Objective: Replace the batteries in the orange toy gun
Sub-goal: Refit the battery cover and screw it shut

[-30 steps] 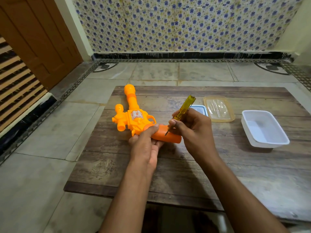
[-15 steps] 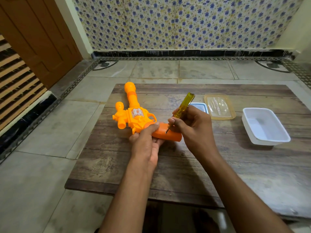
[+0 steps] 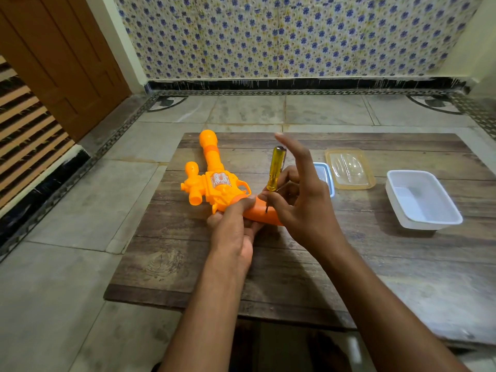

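- Orange toy gun (image 3: 214,183) lies flat on the wooden surface (image 3: 349,264), in the left half, closer to the far edge than the near one.
- Long axis runs roughly near-to-far: barrel tip aims at the far edge, leaning a little left, and the darker orange grip kicks out toward the right, about mid-surface.
- Left hand (image 3: 233,232) is wrapped round the base of the grip, fingers curled, thumb on top, pinning the toy down.
- Right hand (image 3: 298,208) pinches the yellow screwdriver (image 3: 275,173) low on the handle with thumb and a finger; the other fingers are spread wide and point up. Tool stands nearly upright, tip down on the grip.
- Risk, I reckon: with such a light pinch the tip could skip out of the screw head and chew it up, or skate across the plastic toward the left thumb right beside it.
- Also a tiny screw could roll off; the white tray (image 3: 424,200) sits well apart near the right edge.
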{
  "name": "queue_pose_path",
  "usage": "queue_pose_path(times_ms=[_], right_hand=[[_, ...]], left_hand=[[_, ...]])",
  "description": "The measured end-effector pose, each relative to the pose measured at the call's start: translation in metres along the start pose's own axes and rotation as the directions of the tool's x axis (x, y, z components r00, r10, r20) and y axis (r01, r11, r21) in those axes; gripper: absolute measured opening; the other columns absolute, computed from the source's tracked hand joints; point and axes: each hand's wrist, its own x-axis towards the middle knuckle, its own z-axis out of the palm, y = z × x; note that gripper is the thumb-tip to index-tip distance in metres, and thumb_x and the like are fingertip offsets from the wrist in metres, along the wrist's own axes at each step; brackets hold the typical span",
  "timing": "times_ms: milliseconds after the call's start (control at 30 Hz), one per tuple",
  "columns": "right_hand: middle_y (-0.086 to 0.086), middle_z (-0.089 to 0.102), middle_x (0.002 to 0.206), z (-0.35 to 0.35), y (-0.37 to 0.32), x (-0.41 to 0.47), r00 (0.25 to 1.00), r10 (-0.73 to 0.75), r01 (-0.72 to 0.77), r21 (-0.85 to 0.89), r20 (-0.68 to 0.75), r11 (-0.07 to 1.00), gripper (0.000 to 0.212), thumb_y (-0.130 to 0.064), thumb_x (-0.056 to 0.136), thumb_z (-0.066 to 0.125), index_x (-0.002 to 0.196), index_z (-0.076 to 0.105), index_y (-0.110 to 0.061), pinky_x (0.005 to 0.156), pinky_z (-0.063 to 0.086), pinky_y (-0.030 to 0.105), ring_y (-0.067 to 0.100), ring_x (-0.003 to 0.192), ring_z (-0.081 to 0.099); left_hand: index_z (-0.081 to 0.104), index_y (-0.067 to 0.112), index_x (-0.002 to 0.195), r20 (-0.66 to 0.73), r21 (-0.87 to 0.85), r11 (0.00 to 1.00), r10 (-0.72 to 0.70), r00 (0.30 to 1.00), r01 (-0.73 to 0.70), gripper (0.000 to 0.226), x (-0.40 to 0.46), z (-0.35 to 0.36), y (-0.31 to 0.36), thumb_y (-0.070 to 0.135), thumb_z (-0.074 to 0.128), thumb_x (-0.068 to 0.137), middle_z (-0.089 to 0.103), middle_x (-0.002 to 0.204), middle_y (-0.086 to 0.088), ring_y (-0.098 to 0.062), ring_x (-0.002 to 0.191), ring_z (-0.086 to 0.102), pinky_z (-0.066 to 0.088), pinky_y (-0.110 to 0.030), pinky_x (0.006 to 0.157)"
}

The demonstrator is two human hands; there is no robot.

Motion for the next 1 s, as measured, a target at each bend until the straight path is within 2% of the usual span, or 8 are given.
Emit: queue_pose_path(times_ms=[233,400,500,567,700,800,900,1000], right_hand=[[-0.003,0.062,0.099,0.0001,-0.0019,0.0005,1.0,-0.018,0.019,-0.037,0.018,0.999,0.092,0.003,0.081,0.077,0.145,0.031,-0.045,0.062,0.059,0.037,0.015,0.062,0.068],[-0.006,0.065,0.094,-0.003,-0.0003,0.0002,1.0,-0.008,0.008,-0.04,0.019,0.999,0.085,0.002,0.081,0.078,0.141,0.035,-0.04,0.07,0.061,0.033,0.01,0.071,0.07],[-0.005,0.066,0.097,-0.0026,0.0002,0.0001,1.0,-0.014,0.014,-0.007,0.018,1.0,0.084,0.003,0.081,0.079,0.142,0.035,-0.037,0.079,0.062,0.031,0.01,0.084,0.072],[-0.004,0.068,0.1,-0.0016,0.0002,-0.0003,1.0,0.0,-0.001,0.036,0.013,0.999,0.088,0.004,0.082,0.078,0.145,0.032,-0.037,0.078,0.063,0.03,0.011,0.082,0.073],[-0.005,0.067,0.103,0.0006,0.0001,-0.0004,0.999,-0.008,0.007,0.003,0.049,1.0,0.085,0.002,0.083,0.078,0.143,0.032,-0.037,0.076,0.063,0.032,0.009,0.081,0.073],[-0.003,0.066,0.11,-0.0004,0.0002,-0.0001,0.999,-0.053,0.052,0.045,0.012,0.998,0.076,-0.002,0.085,0.078,0.145,0.038,-0.025,0.081,0.063,0.034,0.012,0.092,0.073],[0.0,0.066,0.121,-0.0037,-0.0016,0.0024,0.998,-0.042,0.048,0.148,-0.044,0.988,0.061,0.007,0.09,0.067,0.144,0.047,-0.015,0.085,0.063,0.039,0.015,0.104,0.073],[0.005,0.068,0.116,-0.0054,-0.0022,0.0037,0.995,-0.053,0.068,0.168,-0.09,0.983,0.054,0.013,0.091,0.063,0.139,0.054,-0.011,0.084,0.063,0.043,0.017,0.099,0.075]], left_hand=[[0.048,0.004,0.137,-0.016,0.008,1.0,-0.015,1.0,0.015,0.062,-0.0009,0.0012,0.0013,-0.006,0.075,0.081,0.064,0.127,-0.022,-0.039,0.111,0.066,0.063,-0.053,0.077],[0.049,0.006,0.139,-0.008,0.003,1.0,-0.008,1.0,0.008,0.063,-0.0027,0.0011,0.002,-0.006,0.074,0.083,0.063,0.129,-0.02,-0.035,0.108,0.066,0.059,-0.06,0.089],[0.055,0.004,0.129,0.006,0.001,1.0,-0.014,1.0,0.014,0.049,-0.0053,0.0025,0.0034,-0.008,0.071,0.085,0.066,0.121,-0.02,-0.032,0.1,0.068,0.059,-0.058,0.086],[0.058,0.005,0.121,0.014,0.006,1.0,-0.017,1.0,0.017,0.039,-0.0063,0.0036,0.0036,-0.009,0.07,0.085,0.067,0.117,-0.02,-0.03,0.096,0.069,0.06,-0.056,0.083],[0.047,0.007,0.138,-0.019,0.021,1.0,-0.022,1.0,0.022,0.061,-0.0056,0.0032,0.0041,-0.007,0.073,0.084,0.063,0.127,-0.019,-0.035,0.109,0.065,0.059,-0.058,0.088],[0.049,0.004,0.136,-0.017,0.026,1.0,-0.011,1.0,0.012,0.06,-0.0054,0.0028,0.0046,-0.007,0.073,0.083,0.065,0.125,-0.021,-0.037,0.11,0.067,0.06,-0.058,0.087],[0.051,0.003,0.132,-0.014,0.026,1.0,-0.007,1.0,0.007,0.053,-0.0062,0.003,0.0046,-0.008,0.072,0.084,0.066,0.121,-0.022,-0.038,0.11,0.067,0.06,-0.058,0.083],[0.05,0.006,0.135,-0.019,0.026,1.0,-0.001,1.0,0.001,0.057,-0.0058,0.0037,0.0047,-0.007,0.072,0.084,0.064,0.124,-0.02,-0.036,0.11,0.066,0.059,-0.06,0.086]])
